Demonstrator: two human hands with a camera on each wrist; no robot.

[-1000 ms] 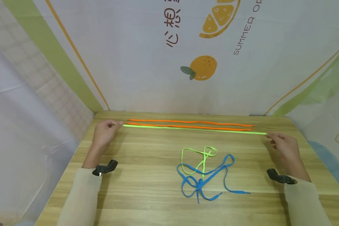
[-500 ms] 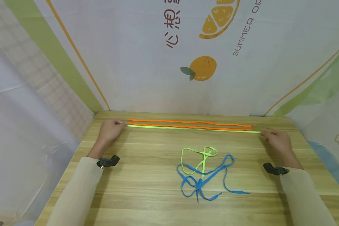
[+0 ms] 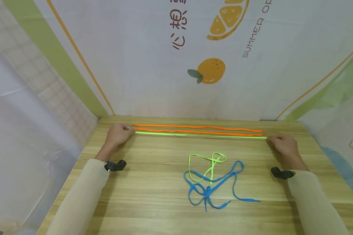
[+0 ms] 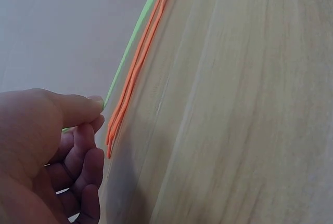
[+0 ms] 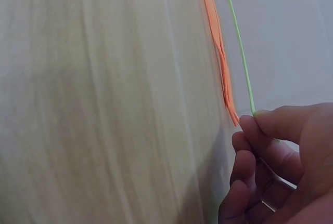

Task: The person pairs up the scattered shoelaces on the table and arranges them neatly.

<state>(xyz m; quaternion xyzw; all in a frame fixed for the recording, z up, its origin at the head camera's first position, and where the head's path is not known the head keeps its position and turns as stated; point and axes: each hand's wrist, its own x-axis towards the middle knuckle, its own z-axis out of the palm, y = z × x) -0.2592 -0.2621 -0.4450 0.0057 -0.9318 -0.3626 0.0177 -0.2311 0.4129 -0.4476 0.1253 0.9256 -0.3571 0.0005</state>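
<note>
A light green shoelace is stretched nearly straight between the two hands, close in front of two orange shoelaces lying side by side across the back of the table. My left hand pinches its left end between thumb and forefinger, near the orange laces' left tips. On the other side my right hand pinches the right end the same way. Both wrist views show the green shoelace running taut from the fingertips, apart from the orange shoelaces.
Nearer the front of the wooden table lies a second green shoelace, loosely looped. A tangled blue shoelace bundle partly overlaps it. Behind the table's back edge hangs a printed cloth.
Both hands have moved inward, the left to the right and the right to the left, with the green shoelace still between them. The orange and blue laces have not moved.
</note>
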